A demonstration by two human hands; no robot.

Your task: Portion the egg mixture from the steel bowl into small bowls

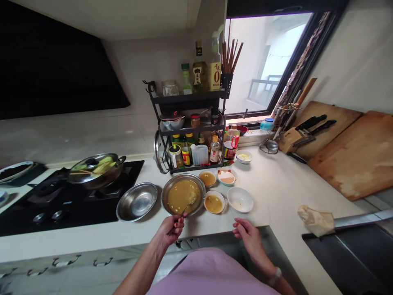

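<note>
My left hand (173,229) is closed round the handle of a metal spoon (185,209). The spoon's bowl dips into yellowish-brown liquid with pale bits in a steel basin (165,204). Over the counter's front edge hovers my right hand (248,237), loosely bent, with nothing visible in it. Nearest to that hand is a white bowl (241,200) with little in it. Between it and the basin stands a small bowl of similar liquid (214,203). Behind are another bowl of liquid (207,178) and a bowl of pinkish-tan contents (227,176).
To the left, a second steel basin (137,202) stands beside the black stove (76,205), which bears a lidded pan (97,170). A rack (188,132) of bottles and jars is behind the bowls. At right are a knife block (290,139), cutting boards (353,155) and a sink (353,254).
</note>
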